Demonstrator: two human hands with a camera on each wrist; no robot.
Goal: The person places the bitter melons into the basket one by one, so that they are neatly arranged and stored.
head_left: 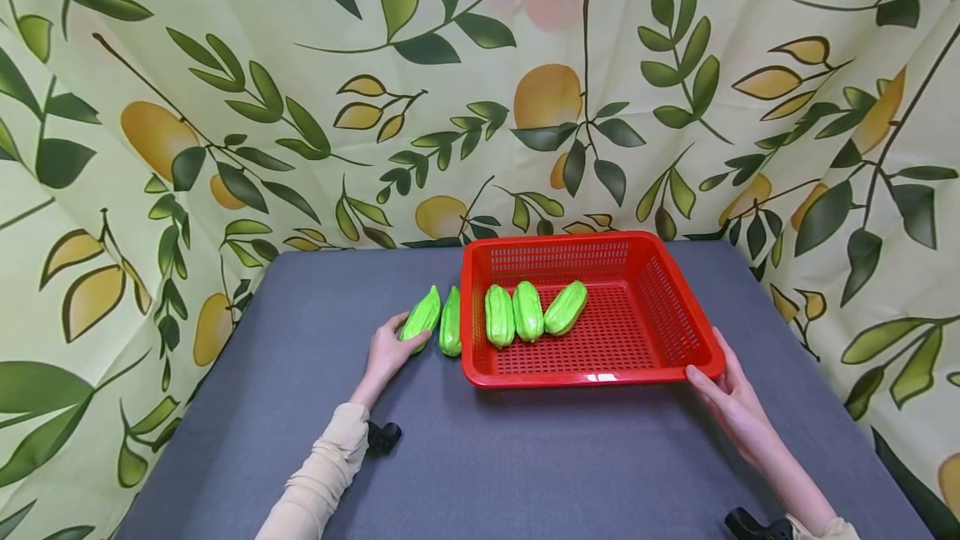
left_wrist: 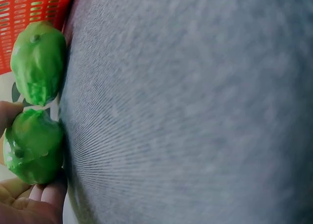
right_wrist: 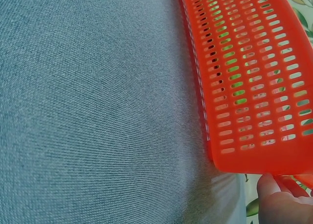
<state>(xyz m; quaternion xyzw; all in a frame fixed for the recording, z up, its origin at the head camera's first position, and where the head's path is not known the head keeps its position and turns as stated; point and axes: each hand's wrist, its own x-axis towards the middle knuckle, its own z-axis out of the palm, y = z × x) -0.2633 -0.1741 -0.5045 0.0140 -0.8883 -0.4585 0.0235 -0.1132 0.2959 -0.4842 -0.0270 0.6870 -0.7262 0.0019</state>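
Note:
In the head view, my left hand point(head_left: 387, 354) holds a bright green, ridged, oblong fruit point(head_left: 422, 317) between thumb and fingers, low over the table or on it. Beside it, a second green fruit point(head_left: 450, 325) lies against the outer left side of a red plastic basket point(head_left: 570, 378). The left wrist view shows the held fruit point(left_wrist: 34, 150) close up, with the other fruit point(left_wrist: 38, 62) between it and the basket. Three more such fruits point(head_left: 528, 312) lie in the left half of the basket. My right hand point(head_left: 738, 411) grips the basket's near right corner, thumb on the rim.
A grey cloth covers the table point(head_left: 525, 457). Behind and at both sides hangs a curtain point(head_left: 465, 148) printed with leaves and fruit. The basket's slotted side wall point(right_wrist: 244, 87) stands on the cloth near the back edge.

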